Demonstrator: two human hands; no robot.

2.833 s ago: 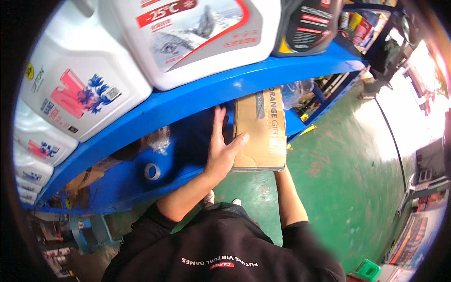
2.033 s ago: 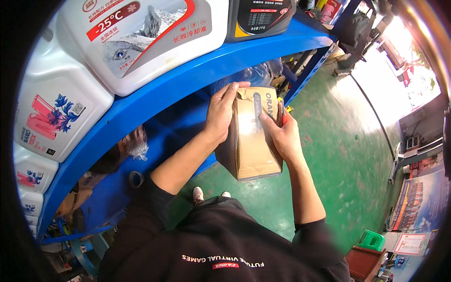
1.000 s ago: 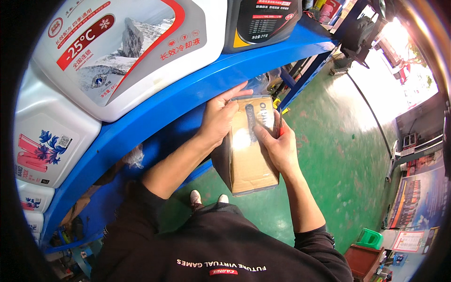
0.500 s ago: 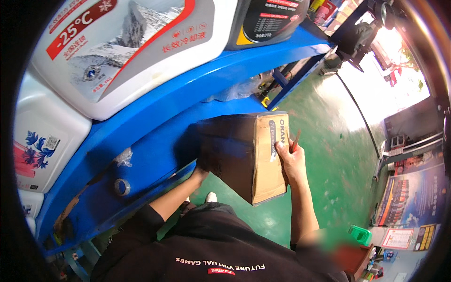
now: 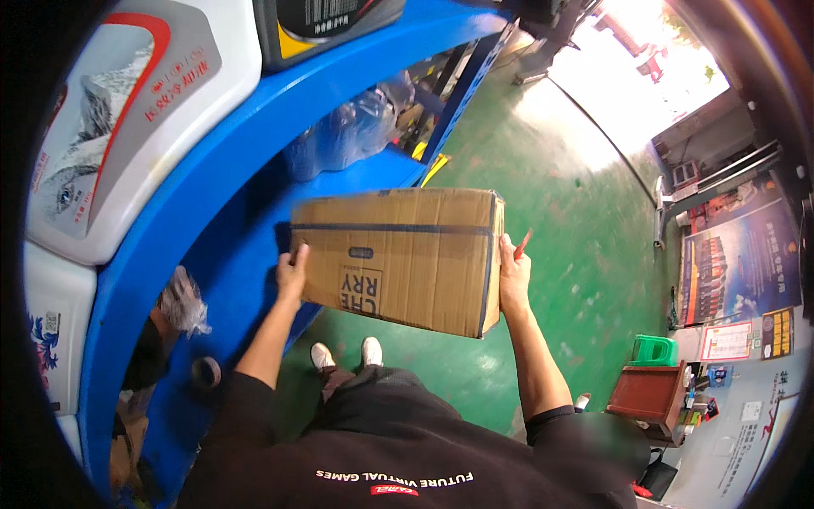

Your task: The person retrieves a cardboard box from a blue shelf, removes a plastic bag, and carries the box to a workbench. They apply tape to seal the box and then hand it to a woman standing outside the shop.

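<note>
A brown cardboard box (image 5: 424, 263) with dark tape bands is held up in front of me, between my two hands. My left hand (image 5: 292, 273) grips its left end, the thumb showing on the near side. My right hand (image 5: 514, 276) grips its right end, fingers mostly hidden behind the box edge. From that same hand sticks a thin, pointed red object (image 5: 522, 245); its kind I cannot make out. The box is apart from the blue shelf (image 5: 242, 246) on its left, over the green floor.
White jugs (image 5: 170, 110) and a dark bottle (image 5: 331, 25) stand on the upper shelf board. Below are clear plastic-wrapped containers (image 5: 352, 131), a tape roll (image 5: 206, 371) and crumpled plastic (image 5: 182, 301). A brown cabinet (image 5: 649, 393) with a green stool (image 5: 655, 349) stands right.
The box has turned, so its long taped side now faces me, and has moved away from the shelf. My left hand has come up into clear view at its left end.
</note>
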